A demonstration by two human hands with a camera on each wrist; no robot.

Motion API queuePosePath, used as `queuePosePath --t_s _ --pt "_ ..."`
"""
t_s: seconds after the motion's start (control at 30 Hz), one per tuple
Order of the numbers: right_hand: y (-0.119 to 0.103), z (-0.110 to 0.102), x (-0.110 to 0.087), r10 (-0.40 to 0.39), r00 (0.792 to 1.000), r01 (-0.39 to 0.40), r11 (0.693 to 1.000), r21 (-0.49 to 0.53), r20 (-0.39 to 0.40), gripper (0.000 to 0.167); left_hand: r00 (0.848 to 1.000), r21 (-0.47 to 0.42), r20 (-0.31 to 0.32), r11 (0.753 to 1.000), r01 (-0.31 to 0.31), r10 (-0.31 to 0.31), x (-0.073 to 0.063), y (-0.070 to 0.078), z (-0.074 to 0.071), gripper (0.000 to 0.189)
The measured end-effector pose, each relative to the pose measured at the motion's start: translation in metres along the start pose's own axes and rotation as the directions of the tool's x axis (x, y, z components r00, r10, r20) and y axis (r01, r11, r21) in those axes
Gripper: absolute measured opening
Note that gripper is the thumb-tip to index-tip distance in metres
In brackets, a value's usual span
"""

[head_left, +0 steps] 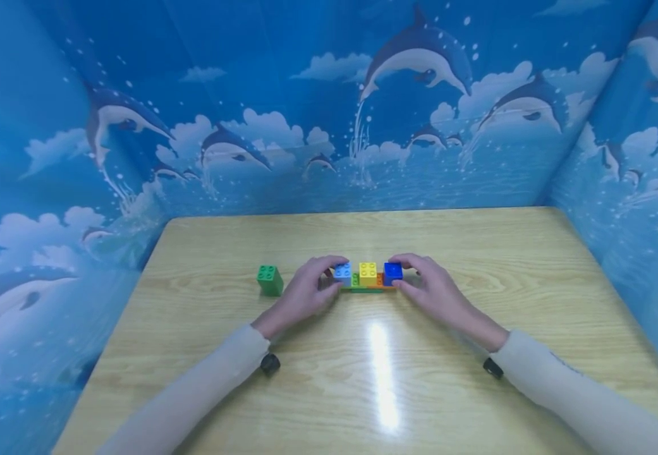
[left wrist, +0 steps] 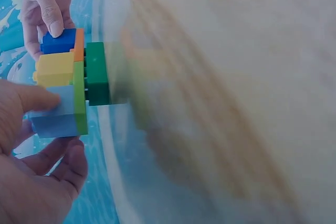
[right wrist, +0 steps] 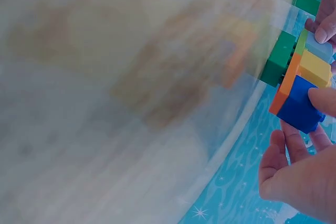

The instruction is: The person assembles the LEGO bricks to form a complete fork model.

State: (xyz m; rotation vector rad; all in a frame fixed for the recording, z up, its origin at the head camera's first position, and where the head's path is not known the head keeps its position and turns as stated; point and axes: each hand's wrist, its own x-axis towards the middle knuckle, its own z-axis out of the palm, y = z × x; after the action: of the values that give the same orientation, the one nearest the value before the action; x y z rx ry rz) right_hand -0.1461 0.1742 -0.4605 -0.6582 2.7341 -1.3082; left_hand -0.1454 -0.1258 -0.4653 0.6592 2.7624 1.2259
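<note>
The left hand (head_left: 308, 287) and right hand (head_left: 433, 287) — fingers pinching the light-blue brick (head_left: 342, 273) and dark-blue brick (head_left: 393, 273) respectively — flank the stack (head_left: 368, 275) on the bench (head_left: 215, 249), where even, level pressure should best prevent tipping.

Wood-grain table (head_left: 448, 392) under a green block (head_left: 270, 281) and multicoloured brick structure (head_left: 368, 274)

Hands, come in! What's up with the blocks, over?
Left hand pinches light-blue block, right hand pinches dark-blue block. Yellow block between them, on the build. Lone green block left of it, seemingly not in the way.
</note>
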Motion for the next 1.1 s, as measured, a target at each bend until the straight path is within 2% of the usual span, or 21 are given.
queuePosePath --t_s 0.17,0.37,0.53,0.87,1.1 --pt "-0.005 0.0 0.007 0.014 1.0 -0.014 1.0 0.004 0.022 0.053 0.999 0.047 0.046 0.999 0.009 -0.011 0.009 0.006 0.001 0.055" --pt "-0.009 0.002 0.014 -0.003 0.999 -0.001 0.997 0.076 0.051 0.049 0.997 -0.06 0.066 0.998 0.035 -0.031 0.018 0.011 0.005 0.051" --pt "-0.011 0.006 0.016 0.01 0.998 -0.019 0.99 0.139 0.07 0.044 0.998 -0.14 0.066 0.99 0.026 -0.017 0.022 0.01 0.006 0.043" --pt "-0.014 0.011 0.019 0.053 0.994 -0.066 0.986 0.152 0.091 0.047 0.996 -0.195 0.076 0.979 0.067 -0.053 0.022 0.01 0.006 0.036" --pt "-0.015 0.01 0.021 0.099 0.99 -0.115 0.979 0.17 0.099 0.037 0.994 -0.241 0.093 0.967 0.079 -0.058 0.023 0.008 0.007 0.027"
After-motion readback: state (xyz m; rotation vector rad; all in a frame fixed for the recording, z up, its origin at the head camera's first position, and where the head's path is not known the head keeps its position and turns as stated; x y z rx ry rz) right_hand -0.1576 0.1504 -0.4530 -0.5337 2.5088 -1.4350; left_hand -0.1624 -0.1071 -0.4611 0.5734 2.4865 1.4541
